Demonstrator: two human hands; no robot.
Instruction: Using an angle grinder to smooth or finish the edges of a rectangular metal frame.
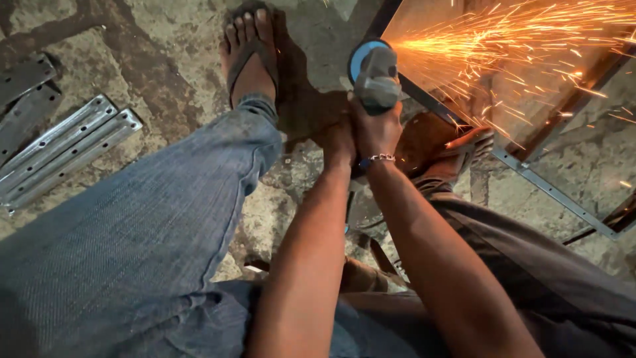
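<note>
Both my hands grip an angle grinder [375, 74] with a grey body and a blue guard. My right hand [375, 126] wraps the grinder's body from behind, with a bead bracelet on the wrist. My left hand [336, 140] sits just left of and below it, closed on the tool's rear part, mostly hidden in shadow. The grinder's disc meets a dark metal frame [424, 99], and a wide spray of orange sparks [517, 46] flies to the upper right.
My left leg in blue jeans ends in a sandalled foot [249, 53] on the stone floor. Another foot [440, 147] rests by the frame. Several slotted steel channels [66, 149] lie at left. A flat metal bar [563, 195] runs at right.
</note>
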